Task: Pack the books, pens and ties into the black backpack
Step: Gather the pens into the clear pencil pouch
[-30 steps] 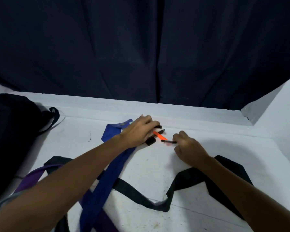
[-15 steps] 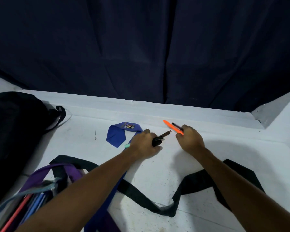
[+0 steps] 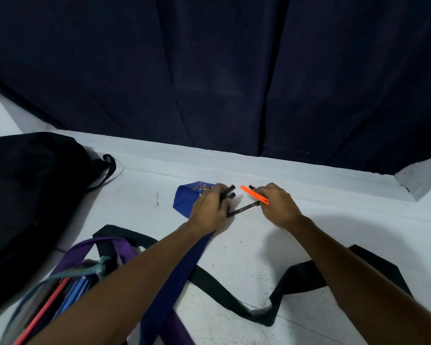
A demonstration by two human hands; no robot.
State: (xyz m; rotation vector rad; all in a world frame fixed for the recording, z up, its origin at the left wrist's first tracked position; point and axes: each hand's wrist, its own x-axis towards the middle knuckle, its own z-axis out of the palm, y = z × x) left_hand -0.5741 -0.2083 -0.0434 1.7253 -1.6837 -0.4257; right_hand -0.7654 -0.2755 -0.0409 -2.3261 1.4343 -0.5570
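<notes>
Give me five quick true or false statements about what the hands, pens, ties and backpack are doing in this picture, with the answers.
1. The right hand holds an orange pen. True.
2. The left hand is empty. False: it grips dark pens.
3. The black backpack sits at the left. True.
4. The blue tie is already inside the backpack. False: it lies on the white surface, under the left arm.
5. The black tie lies on the surface. True.
</notes>
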